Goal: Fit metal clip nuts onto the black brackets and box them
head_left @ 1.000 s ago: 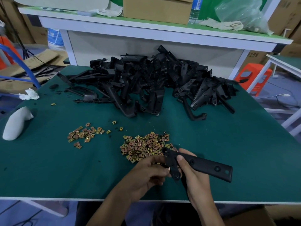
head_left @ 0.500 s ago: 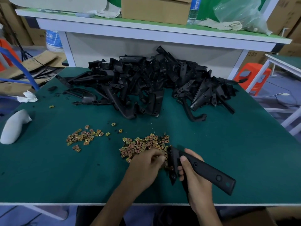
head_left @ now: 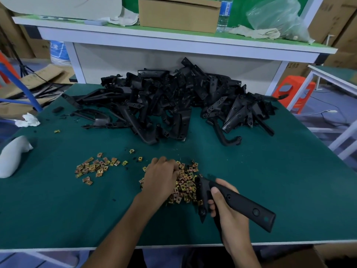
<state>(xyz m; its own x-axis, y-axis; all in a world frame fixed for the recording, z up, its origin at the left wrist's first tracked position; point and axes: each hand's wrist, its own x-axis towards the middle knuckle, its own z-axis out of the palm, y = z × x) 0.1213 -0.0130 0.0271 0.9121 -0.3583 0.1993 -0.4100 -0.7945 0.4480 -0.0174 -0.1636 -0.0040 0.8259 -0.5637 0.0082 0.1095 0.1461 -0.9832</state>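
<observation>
My right hand (head_left: 229, 211) grips a long black bracket (head_left: 241, 203) near the table's front edge, its far end pointing right. My left hand (head_left: 160, 178) lies on top of the near pile of brass-coloured clip nuts (head_left: 185, 188), fingers curled down into them; whether it holds a nut is hidden. A second, smaller scatter of clip nuts (head_left: 94, 168) lies to the left. A big heap of black brackets (head_left: 173, 105) fills the far side of the green table (head_left: 280, 180).
A white moulded part (head_left: 11, 155) and crumpled white tissue (head_left: 27, 120) sit at the left edge. Behind the table stands a white bench with a cardboard box (head_left: 178, 14), a water bottle and a plastic bag. An orange stool (head_left: 293, 95) stands at right.
My left hand left the bracket and moved up and left onto the clip nut pile. My right hand tilted the bracket's far end downward to the right.
</observation>
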